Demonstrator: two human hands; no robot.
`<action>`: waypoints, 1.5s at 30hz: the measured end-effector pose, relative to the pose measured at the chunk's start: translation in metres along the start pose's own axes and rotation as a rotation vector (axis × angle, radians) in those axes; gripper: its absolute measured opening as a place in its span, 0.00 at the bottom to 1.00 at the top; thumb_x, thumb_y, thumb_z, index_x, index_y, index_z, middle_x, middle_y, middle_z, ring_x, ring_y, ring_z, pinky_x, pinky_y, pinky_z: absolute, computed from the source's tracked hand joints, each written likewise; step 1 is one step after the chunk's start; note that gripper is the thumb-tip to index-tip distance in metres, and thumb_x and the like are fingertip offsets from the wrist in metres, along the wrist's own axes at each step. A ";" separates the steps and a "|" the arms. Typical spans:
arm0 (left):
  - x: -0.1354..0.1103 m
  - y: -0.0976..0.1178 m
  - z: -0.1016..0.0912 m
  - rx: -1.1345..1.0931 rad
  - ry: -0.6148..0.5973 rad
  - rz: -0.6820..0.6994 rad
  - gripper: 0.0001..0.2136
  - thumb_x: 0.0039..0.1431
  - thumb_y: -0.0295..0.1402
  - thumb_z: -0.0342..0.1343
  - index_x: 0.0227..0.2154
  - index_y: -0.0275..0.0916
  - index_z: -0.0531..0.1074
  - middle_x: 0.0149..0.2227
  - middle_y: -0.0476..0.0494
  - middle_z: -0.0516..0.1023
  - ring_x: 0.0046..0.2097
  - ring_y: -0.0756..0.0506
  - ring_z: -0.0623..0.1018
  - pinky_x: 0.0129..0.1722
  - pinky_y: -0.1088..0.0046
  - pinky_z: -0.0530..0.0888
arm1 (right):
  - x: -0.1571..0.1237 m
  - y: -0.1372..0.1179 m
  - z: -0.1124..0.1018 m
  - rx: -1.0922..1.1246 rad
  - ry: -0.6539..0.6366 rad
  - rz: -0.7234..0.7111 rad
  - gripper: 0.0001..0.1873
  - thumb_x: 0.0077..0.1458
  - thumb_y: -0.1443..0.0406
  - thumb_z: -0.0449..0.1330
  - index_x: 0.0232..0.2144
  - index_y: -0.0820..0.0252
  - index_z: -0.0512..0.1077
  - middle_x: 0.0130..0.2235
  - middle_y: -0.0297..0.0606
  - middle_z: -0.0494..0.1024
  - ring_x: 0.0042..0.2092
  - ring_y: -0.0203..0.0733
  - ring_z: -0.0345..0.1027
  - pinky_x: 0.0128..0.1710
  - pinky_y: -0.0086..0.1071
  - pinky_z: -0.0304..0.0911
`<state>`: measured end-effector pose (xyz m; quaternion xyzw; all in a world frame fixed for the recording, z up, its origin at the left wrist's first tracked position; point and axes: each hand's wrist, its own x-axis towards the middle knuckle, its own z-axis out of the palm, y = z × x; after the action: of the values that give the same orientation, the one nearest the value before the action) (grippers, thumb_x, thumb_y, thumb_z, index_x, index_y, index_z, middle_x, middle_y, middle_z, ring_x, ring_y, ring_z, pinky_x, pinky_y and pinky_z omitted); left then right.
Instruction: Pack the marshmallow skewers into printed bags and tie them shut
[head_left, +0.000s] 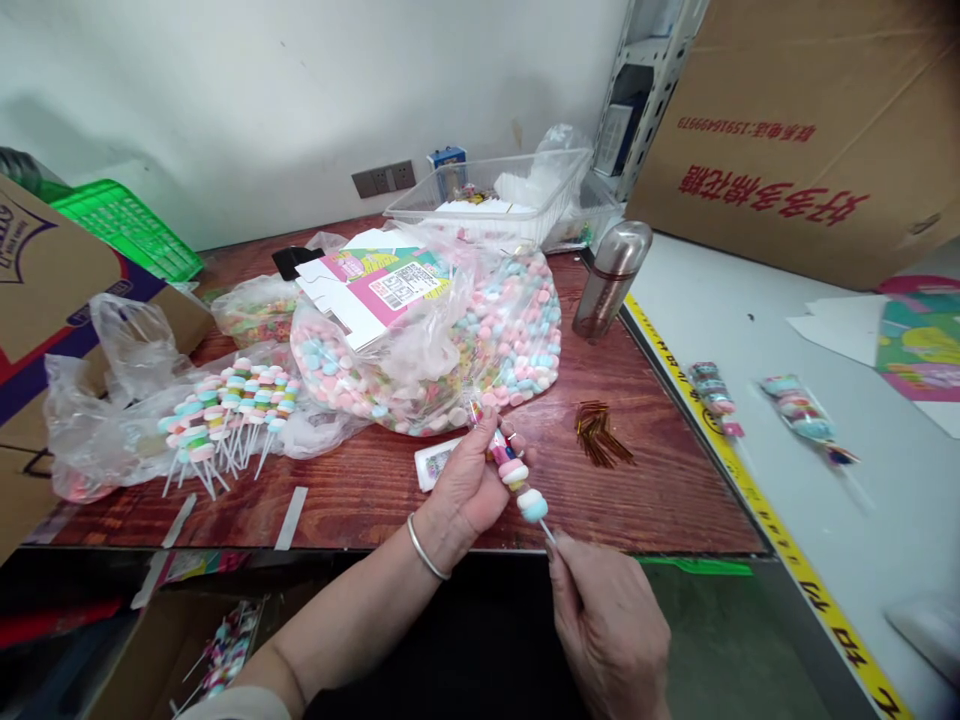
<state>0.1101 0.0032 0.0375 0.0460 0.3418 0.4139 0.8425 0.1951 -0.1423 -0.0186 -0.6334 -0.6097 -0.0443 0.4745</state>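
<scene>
From here I see the candy skewer [532, 505] at the frame's lower centre, its stick [547, 529] pinched in the right hand [613, 612]. The left hand [474, 482] grips a shiny wrapper [501, 448] at the upper end; I can't tell how far it covers.

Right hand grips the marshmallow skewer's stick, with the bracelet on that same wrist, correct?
Not quite: the head view shows the bracelet on the wrist of the left hand. The right hand does grip the stick of the marshmallow skewer.

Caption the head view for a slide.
Left hand holding one end of a candy skewer, right hand pinching its stick, near bagged sweets.
</scene>
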 end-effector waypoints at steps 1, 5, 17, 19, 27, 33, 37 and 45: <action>0.000 -0.001 0.000 -0.003 -0.009 -0.008 0.09 0.57 0.34 0.61 0.29 0.35 0.68 0.27 0.51 0.67 0.26 0.53 0.70 0.31 0.71 0.74 | 0.000 -0.001 0.000 0.053 -0.036 0.088 0.05 0.58 0.68 0.59 0.36 0.58 0.74 0.29 0.35 0.78 0.30 0.38 0.70 0.35 0.32 0.62; 0.001 -0.003 -0.003 -0.010 -0.099 -0.028 0.09 0.56 0.35 0.61 0.30 0.36 0.68 0.26 0.53 0.66 0.26 0.53 0.69 0.33 0.71 0.74 | 0.001 -0.007 -0.001 0.572 -0.288 0.807 0.19 0.62 0.53 0.52 0.27 0.58 0.70 0.17 0.29 0.65 0.18 0.31 0.54 0.17 0.26 0.50; 0.001 -0.001 -0.007 -0.008 -0.258 -0.116 0.11 0.58 0.40 0.59 0.32 0.36 0.71 0.24 0.53 0.68 0.27 0.51 0.71 0.39 0.67 0.73 | 0.011 -0.010 -0.006 1.419 -0.366 1.303 0.22 0.58 0.50 0.57 0.22 0.61 0.70 0.10 0.19 0.50 0.13 0.24 0.36 0.23 0.28 0.58; 0.001 -0.004 -0.007 -0.001 -0.251 -0.114 0.12 0.58 0.40 0.59 0.30 0.36 0.70 0.24 0.53 0.68 0.27 0.51 0.72 0.39 0.67 0.74 | 0.008 -0.009 -0.004 1.294 -0.352 1.225 0.22 0.59 0.49 0.55 0.25 0.60 0.71 0.11 0.20 0.52 0.14 0.26 0.39 0.21 0.28 0.56; 0.005 -0.012 -0.005 0.061 -0.018 -0.069 0.15 0.54 0.42 0.62 0.28 0.36 0.68 0.25 0.51 0.71 0.27 0.50 0.74 0.33 0.70 0.73 | -0.001 0.003 0.004 -0.053 -0.024 -0.030 0.05 0.58 0.71 0.59 0.37 0.63 0.75 0.27 0.37 0.78 0.29 0.38 0.70 0.36 0.34 0.61; 0.002 -0.018 -0.006 0.070 -0.093 -0.081 0.13 0.55 0.40 0.62 0.27 0.36 0.67 0.25 0.51 0.70 0.26 0.51 0.73 0.31 0.71 0.72 | -0.003 0.007 0.011 -0.089 0.043 0.065 0.06 0.60 0.68 0.58 0.39 0.64 0.74 0.31 0.41 0.80 0.30 0.38 0.71 0.34 0.31 0.61; 0.002 -0.020 -0.007 0.055 -0.184 -0.089 0.13 0.55 0.40 0.62 0.29 0.36 0.68 0.25 0.51 0.70 0.27 0.51 0.72 0.35 0.70 0.72 | -0.001 0.002 0.011 0.632 -0.243 0.796 0.18 0.62 0.53 0.53 0.28 0.58 0.71 0.17 0.30 0.67 0.18 0.32 0.58 0.17 0.26 0.49; 0.000 -0.029 -0.011 0.097 -0.330 -0.139 0.14 0.55 0.42 0.62 0.27 0.35 0.68 0.22 0.53 0.67 0.27 0.52 0.71 0.38 0.70 0.72 | 0.014 -0.013 0.004 1.596 -0.304 1.336 0.19 0.55 0.52 0.62 0.24 0.61 0.70 0.13 0.16 0.48 0.14 0.22 0.33 0.20 0.25 0.54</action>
<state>0.1228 -0.0181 0.0189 0.1303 0.2207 0.3246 0.9104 0.1859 -0.1323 -0.0051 -0.3434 -0.0419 0.7207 0.6007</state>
